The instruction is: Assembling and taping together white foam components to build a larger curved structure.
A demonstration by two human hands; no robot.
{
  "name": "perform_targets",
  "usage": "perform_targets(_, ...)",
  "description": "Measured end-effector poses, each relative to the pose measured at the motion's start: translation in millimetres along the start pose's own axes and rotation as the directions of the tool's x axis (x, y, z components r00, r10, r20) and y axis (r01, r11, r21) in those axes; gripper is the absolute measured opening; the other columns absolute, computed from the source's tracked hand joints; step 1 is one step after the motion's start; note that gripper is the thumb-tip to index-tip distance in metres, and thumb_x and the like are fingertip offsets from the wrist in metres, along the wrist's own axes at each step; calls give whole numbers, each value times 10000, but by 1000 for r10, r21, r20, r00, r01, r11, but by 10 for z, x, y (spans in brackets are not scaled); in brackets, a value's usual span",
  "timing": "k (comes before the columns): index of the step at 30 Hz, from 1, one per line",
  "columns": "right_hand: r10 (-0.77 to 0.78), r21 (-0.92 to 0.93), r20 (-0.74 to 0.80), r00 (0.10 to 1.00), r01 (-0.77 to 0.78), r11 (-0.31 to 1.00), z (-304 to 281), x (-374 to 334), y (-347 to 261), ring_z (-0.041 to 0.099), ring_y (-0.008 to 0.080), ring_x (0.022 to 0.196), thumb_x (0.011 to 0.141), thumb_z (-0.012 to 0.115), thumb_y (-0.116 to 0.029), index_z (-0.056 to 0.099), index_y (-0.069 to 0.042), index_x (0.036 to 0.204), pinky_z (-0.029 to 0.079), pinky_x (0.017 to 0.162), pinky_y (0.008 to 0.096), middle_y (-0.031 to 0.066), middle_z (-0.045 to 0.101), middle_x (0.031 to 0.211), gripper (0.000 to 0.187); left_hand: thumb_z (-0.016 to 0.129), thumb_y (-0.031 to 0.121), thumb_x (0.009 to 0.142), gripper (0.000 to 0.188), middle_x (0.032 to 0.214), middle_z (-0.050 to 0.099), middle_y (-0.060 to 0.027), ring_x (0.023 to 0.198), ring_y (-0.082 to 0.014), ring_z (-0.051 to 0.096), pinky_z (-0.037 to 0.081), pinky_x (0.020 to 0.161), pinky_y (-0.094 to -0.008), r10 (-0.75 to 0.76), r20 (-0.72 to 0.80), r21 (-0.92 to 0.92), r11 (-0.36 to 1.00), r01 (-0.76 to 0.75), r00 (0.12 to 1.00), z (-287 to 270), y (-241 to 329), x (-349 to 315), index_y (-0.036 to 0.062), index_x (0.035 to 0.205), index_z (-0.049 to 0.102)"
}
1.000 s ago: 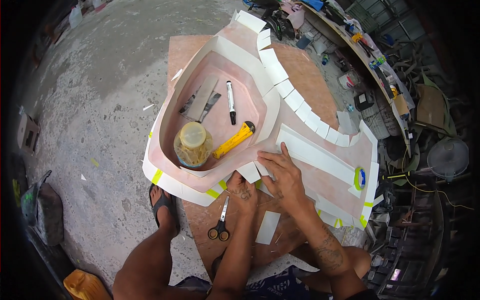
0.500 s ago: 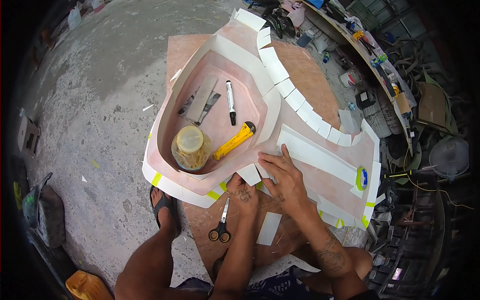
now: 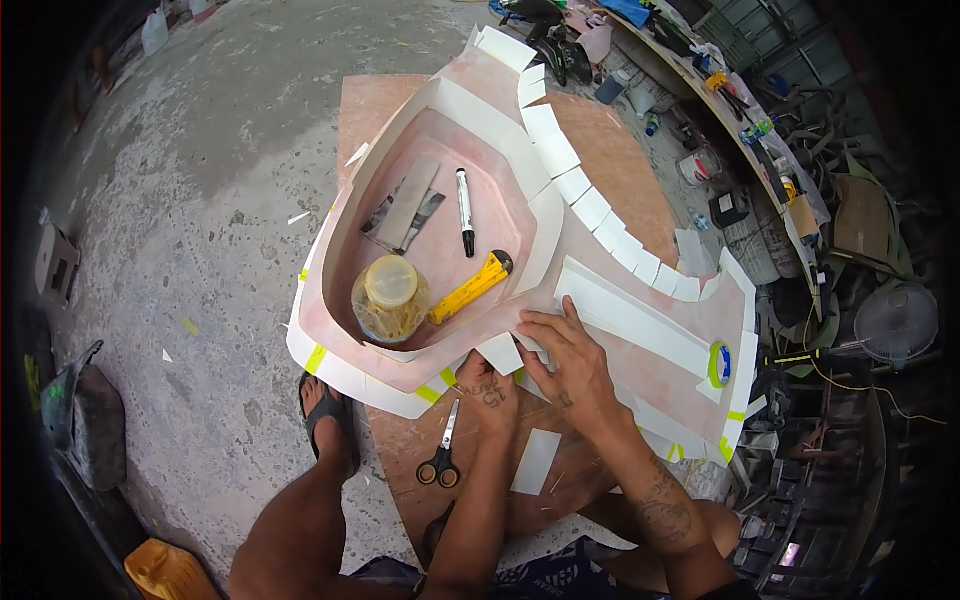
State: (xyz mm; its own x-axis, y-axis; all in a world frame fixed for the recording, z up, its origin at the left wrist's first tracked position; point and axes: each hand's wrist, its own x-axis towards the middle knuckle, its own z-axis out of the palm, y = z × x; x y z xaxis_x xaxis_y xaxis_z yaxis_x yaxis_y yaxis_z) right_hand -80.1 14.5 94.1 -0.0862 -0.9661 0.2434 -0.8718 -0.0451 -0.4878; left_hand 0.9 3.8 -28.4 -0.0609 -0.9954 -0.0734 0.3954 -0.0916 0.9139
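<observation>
A pink shell panel [image 3: 640,345] with a deep recess lies in front of me, edged with white card strips and yellow-green tape. At its near edge my left hand [image 3: 488,393] grips a small white card piece [image 3: 501,353]; its fingertips are partly hidden beneath the edge. My right hand [image 3: 570,372] rests just beside it, fingers spread over the rim and the thumb lower near the card. Scissors [image 3: 441,455] with black handles lie near my left forearm. Between my forearms is a loose white card rectangle [image 3: 537,462].
Inside the recess are a lidded plastic jar [image 3: 390,300], a yellow utility knife [image 3: 472,287], a marker [image 3: 465,213] and flat strips [image 3: 408,205]. A tape roll [image 3: 720,365] sits on the panel's right. Beneath is a brown board [image 3: 400,450]; a cluttered bench [image 3: 720,110] stands far right.
The view has shifted slightly. Both hands keep nearly the same places at the panel's near edge, and the card piece stays in the left hand.
</observation>
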Motion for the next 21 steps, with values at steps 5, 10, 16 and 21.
perform_targets(5,-37,-15,25,999,37,999,-15,-6,18,631,303,1006,711,680,10,646,5,1059,311,1114,530,138,645,1137,350,598,83,863,170,873,690,-92,812,-138,626,492,761,-275,59,-11,-45,997,-60,998,6,54,3,-59,944,647)
perform_targets(10,-36,-36,47,998,38,999,-23,-13,13,626,298,993,704,681,19,644,14,1056,294,1127,529,131,635,1153,354,621,56,845,152,880,692,-76,817,-117,621,487,770,-257,-96,-27,-27,995,96,995,3,108,19,-60,936,661)
perform_targets(16,-43,-44,69,997,46,998,-32,1,-17,613,299,996,685,681,38,624,30,1084,285,1132,535,131,611,1188,402,629,65,849,157,891,698,-79,813,-115,623,489,759,-252,-103,-35,-30,994,102,994,2,103,23,-63,934,663)
perform_targets(21,-83,-74,48,995,86,994,-14,-38,-15,608,307,991,680,681,26,619,29,1090,282,1132,538,134,607,1191,414,635,103,858,192,897,697,-83,821,-123,628,493,764,-266,-115,-17,-17,993,115,993,20,206,-7,-65,948,656)
